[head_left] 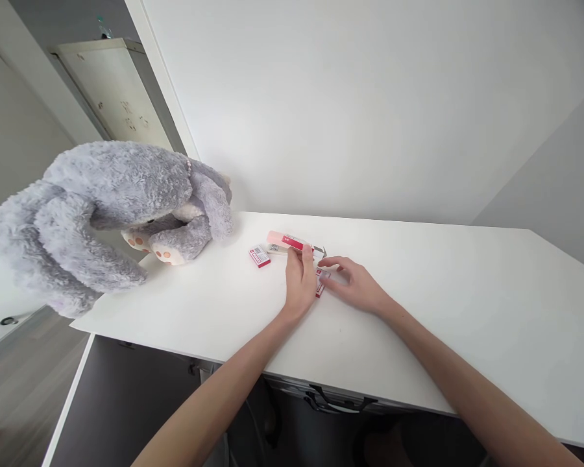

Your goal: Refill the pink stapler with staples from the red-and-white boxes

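Observation:
A pink and red stapler (288, 242) lies opened on the white table (467, 292). My left hand (300, 280) rests just in front of it, fingers together and stretched toward the stapler, fingertips touching it. My right hand (355, 283) lies to the right, fingers curled over a small red and white staple box (320, 283) between the two hands. A second red staple box (259, 255) lies left of the stapler, apart from both hands.
A large grey plush toy (107, 214) lies on the table's left end, partly hanging over the edge. A white wall runs behind the table. A cabinet (117, 91) stands at the back left. The table's front edge is near my forearms.

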A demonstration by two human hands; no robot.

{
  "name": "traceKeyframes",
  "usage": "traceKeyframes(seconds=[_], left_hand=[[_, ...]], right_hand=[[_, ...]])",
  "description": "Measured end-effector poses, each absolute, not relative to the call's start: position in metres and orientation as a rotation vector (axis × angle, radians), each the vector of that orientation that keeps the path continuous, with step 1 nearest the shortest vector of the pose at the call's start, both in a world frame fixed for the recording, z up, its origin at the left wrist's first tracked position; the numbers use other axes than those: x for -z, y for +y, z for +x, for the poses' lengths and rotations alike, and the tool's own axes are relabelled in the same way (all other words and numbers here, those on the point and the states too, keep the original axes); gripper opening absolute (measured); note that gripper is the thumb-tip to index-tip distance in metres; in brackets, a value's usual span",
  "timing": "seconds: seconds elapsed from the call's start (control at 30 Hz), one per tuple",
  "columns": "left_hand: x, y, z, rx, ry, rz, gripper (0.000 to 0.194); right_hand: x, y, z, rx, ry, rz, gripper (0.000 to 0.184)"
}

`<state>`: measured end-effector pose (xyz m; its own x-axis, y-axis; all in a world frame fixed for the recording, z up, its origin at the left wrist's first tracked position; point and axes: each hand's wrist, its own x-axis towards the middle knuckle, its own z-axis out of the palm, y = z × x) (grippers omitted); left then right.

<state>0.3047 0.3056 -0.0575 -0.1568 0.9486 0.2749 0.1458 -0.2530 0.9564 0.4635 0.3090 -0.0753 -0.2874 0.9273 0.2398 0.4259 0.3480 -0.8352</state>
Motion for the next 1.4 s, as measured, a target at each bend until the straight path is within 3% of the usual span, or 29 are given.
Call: traceKeyframes(seconds=[0.1,0.2,0.37,0.47,0.7,1.03,1.4], left_hand=[[0.058,0.306,0.304,-1.505,1.294,1.387,0.042],[0.058,0.306,0.304,-1.503,1.29,1.374,0.043],[0.058,0.306,0.303,-1.483,1.291,1.4,0.043],[0.059,0.307,0.303,-1.507,1.272,1.382,0.044],[0.062,0.306,0.305,-1.588,1.215,1.459,0.042],[0.06,0.303,0.305,-1.552,1.173,1.485,0.035],[0.061,0.309,0.304,-1.508,1.157,1.406,0.034]], right_hand=[[0.074,0.308,0.466,-0.854,-2.054,-1.122,0.057],[0.074,0.308,0.467,-0.828,-2.155,-1.081,0.069],[0.076,0.307,0.462,-0.795,-2.126,-1.097,0.05],[0.075,0.31,0.463,-0.981,-1.829,-1.193,0.042],[0.076,0.328,0.478,-1.265,-1.17,-1.077,0.052],[0.077,0.31,0.463,-0.951,-1.608,-1.333,0.055],[0.077,0.309,0.461,-0.887,-1.776,-1.264,0.049]])
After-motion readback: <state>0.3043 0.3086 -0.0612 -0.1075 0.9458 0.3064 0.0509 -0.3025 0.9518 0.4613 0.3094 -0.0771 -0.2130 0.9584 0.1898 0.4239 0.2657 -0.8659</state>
